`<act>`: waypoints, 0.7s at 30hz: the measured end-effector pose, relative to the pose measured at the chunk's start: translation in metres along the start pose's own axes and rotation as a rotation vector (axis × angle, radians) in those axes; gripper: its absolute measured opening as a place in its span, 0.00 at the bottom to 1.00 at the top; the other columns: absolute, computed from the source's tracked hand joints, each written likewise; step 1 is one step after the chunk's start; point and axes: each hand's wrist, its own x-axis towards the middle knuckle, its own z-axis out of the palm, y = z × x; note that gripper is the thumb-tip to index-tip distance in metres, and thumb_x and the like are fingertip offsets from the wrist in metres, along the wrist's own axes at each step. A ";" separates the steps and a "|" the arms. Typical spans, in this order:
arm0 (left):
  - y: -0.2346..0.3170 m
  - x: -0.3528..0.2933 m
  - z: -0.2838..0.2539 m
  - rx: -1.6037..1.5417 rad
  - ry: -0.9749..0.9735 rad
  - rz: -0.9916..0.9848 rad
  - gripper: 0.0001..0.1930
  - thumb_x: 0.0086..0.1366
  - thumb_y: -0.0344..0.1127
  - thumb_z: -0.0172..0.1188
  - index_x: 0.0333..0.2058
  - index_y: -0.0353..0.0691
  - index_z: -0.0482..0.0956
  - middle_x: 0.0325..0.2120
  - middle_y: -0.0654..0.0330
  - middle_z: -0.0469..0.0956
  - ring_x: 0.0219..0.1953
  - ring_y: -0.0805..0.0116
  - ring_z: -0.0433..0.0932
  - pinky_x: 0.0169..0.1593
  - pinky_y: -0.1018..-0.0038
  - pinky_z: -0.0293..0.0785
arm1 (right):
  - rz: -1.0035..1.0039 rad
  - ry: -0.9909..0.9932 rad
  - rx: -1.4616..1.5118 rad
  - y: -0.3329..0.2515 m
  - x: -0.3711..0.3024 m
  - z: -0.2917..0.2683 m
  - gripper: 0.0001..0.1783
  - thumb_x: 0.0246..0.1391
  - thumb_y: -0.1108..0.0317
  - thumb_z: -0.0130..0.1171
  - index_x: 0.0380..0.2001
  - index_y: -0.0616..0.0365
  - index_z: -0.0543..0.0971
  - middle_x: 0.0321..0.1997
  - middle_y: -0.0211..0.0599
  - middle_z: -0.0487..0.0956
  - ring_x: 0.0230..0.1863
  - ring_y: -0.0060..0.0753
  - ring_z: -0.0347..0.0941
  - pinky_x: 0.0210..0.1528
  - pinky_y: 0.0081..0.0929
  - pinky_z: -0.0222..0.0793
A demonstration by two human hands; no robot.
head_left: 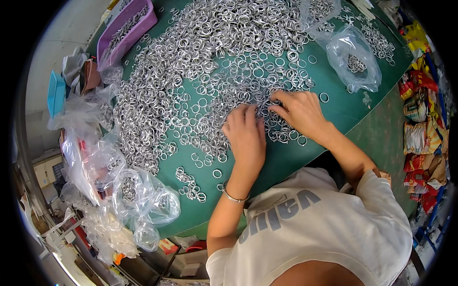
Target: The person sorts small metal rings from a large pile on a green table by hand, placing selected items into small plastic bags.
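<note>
Heaps of silver metal rings (229,28) spread over a green tabletop (191,217). My left hand (245,136) lies palm down at the near edge of a loose patch of rings (238,90), its fingers stretched forward and a little apart, tips among the rings and slightly blurred. Just to its right, my right hand (303,112) reaches in from the side. Its index finger and thumb are apart over the same rings, and I see no ring between them; the other fingers are partly hidden. A metal bangle (236,198) circles my left wrist.
A purple bin (151,19) holding small metal parts stands at the far left. Clear plastic bags (157,200) crowd the left edge, near a blue tray (56,93). Another clear bag (372,81) with rings lies at the right. Colourful packets (415,136) hang beyond the table's right side.
</note>
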 end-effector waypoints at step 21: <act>0.017 0.017 -0.017 -1.135 -0.206 -0.423 0.11 0.61 0.24 0.55 0.42 0.29 0.73 0.34 0.57 0.76 0.33 0.75 0.75 0.38 0.80 0.73 | 0.207 -0.300 0.881 0.001 -0.008 -0.024 0.08 0.55 0.69 0.54 0.28 0.64 0.74 0.18 0.29 0.71 0.21 0.16 0.63 0.24 0.20 0.59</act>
